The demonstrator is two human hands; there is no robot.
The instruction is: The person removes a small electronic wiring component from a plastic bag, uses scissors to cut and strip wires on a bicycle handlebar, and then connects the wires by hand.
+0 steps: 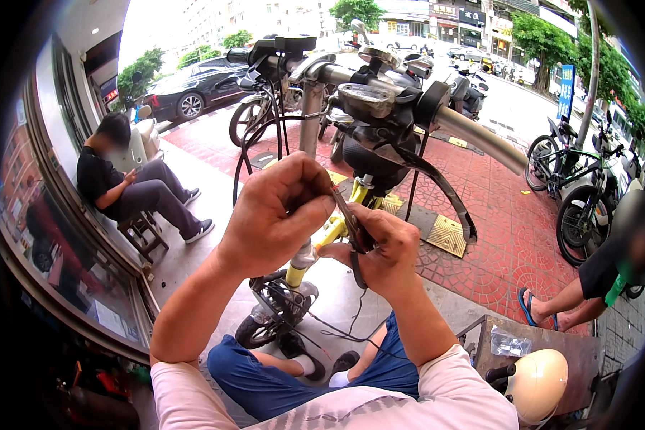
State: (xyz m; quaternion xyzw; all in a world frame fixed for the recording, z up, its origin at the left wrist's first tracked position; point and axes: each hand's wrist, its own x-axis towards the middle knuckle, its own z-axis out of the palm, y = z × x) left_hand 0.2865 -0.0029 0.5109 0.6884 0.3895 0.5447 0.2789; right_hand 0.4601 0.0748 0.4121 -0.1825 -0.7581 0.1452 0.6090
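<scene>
My left hand [279, 211] is raised with its fingers curled and pinched beside a thin wire end [333, 185] with a bit of red; its grip is partly hidden by the fingers. My right hand [383, 251] grips a dark pliers-like tool [357, 269], whose narrow upper end reaches toward my left fingertips. Behind both hands stands a partly stripped electric scooter, with a yellow stem [297, 272], bare silver handlebar [484, 140], dark housing [365, 158] and hanging cables. Its small front wheel [258, 330] is below, and loose black wires [344, 335] dangle under my hands.
A seated person [129, 175] on a stool is at left by a glass door. Another person [609, 272] is at right near parked bikes [580, 229]. A cream helmet [537, 387] and plastic bag [510, 340] lie on a worn board at lower right. A car [190, 86] stands behind.
</scene>
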